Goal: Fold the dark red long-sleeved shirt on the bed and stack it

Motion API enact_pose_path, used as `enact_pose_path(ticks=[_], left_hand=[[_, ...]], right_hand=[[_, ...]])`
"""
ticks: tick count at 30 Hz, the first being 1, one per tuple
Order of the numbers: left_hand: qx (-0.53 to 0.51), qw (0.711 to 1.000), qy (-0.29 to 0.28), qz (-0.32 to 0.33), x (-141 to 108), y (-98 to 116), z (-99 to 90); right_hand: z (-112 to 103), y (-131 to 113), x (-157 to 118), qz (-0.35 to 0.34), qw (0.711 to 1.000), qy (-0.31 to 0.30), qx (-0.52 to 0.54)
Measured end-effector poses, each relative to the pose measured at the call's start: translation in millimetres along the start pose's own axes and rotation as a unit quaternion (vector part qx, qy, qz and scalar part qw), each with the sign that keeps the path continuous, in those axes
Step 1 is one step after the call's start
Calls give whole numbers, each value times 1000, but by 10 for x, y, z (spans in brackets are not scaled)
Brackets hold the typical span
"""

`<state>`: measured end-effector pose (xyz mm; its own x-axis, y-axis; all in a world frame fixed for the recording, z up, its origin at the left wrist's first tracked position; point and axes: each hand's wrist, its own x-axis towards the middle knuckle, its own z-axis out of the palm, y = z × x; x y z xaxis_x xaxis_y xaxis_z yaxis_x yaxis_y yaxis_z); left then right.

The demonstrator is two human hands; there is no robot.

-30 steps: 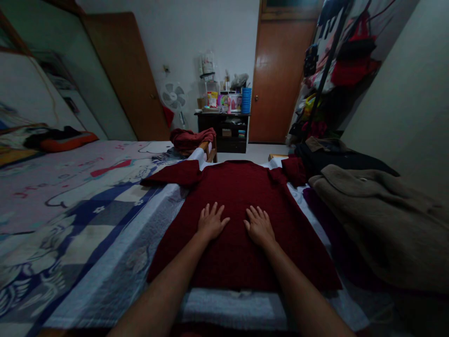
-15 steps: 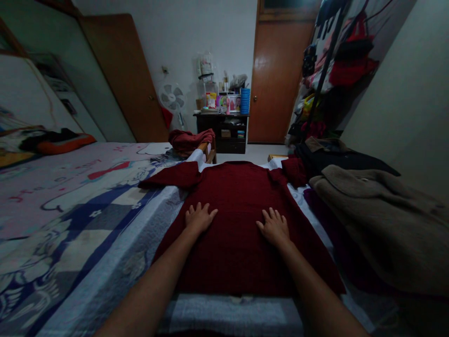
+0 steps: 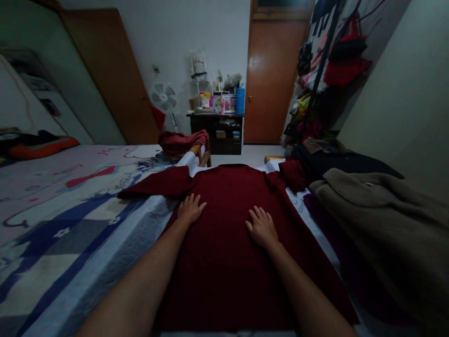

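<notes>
A dark red long-sleeved top lies spread out with its neckline at the far end. Its left sleeve stretches out over the patterned bedding, while the right sleeve looks bunched near the pile of clothes. My left hand rests flat on the left side of the top, fingers apart, just below the sleeve. On the right half of the body lies my right hand, palm down and fingers spread. Neither hand grips the cloth. Beneath the top, a white sheet shows along the edges.
To the left is a bed with a patterned blanket. A folded reddish cloth hangs over a wooden frame. At right are a grey-brown coat and dark garments. Farther back stand a fan, a black cabinet and a door.
My left hand has slid slightly forward and outward to the left on the top. The view has shifted, and more of the top's near part fills the bottom. Both hands remain flat.
</notes>
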<state>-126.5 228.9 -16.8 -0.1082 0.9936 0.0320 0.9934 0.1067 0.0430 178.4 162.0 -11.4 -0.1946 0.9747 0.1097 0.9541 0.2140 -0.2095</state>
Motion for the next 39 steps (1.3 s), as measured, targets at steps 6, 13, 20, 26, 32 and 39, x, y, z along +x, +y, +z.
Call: enact_pose_path(ticks=[6, 13, 20, 26, 32, 39], left_hand=[[-19, 998, 10, -64, 18, 36, 6], [-54, 993, 19, 103, -693, 880, -16], [-78, 976, 4, 202, -1414, 1241, 18], [-80, 971, -19, 227, -1752, 1012, -72], [-77, 982, -23, 168, -1946, 1163, -88], [-86, 985, 47, 139, -2088, 1298, -93]], right_hand=[[31, 16, -21, 9, 1000, 12, -3], [14, -42, -18, 11, 1000, -5, -3], [-73, 70, -325, -83, 996, -37, 10], [-236, 263, -541, 41, 998, -16, -45], [-158, -214, -812, -88, 996, 2, 22], [-133, -48, -1051, -59, 998, -4, -4]])
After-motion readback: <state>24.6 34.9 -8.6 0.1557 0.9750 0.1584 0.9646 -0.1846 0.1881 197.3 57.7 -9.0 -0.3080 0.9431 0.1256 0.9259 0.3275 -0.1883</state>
